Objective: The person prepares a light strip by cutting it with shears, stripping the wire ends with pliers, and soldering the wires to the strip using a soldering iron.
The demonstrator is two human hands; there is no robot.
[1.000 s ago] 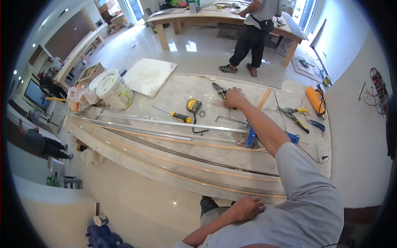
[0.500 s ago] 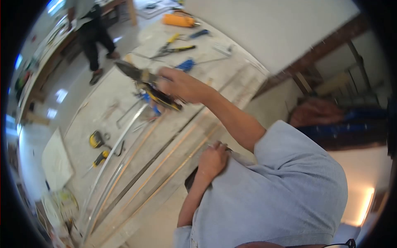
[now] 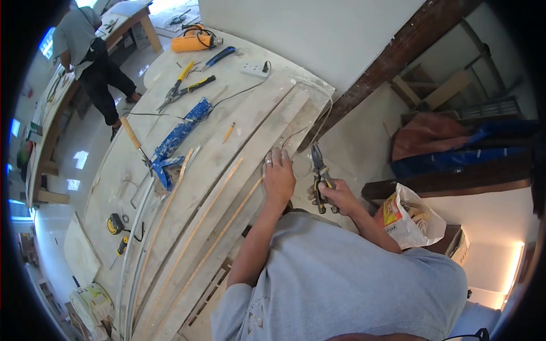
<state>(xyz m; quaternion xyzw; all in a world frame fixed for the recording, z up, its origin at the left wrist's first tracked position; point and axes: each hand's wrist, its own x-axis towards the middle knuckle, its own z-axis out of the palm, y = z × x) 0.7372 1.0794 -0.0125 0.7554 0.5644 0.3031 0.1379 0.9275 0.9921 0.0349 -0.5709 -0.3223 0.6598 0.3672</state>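
My left hand lies on the edge of the workbench, fingers stretched out and touching the wooden strip there. A ring shows on one finger. My right hand is closed around the dark and yellow handles of a pair of pliers, held beside the bench edge with the jaws pointing away from me. Near my left hand, a thin wire curls over the bench edge. Thin light-coloured strips run along the bench to the left of that hand.
On the bench lie a blue caulking gun, tin snips, a utility knife, an orange heat gun, a power strip, a pencil and a tape measure. A plastic bag stands right. Another person stands far left.
My right hand has swung from above the bench back towards my body, still holding the pliers. My left hand has moved from near my shirt forward onto the bench edge.
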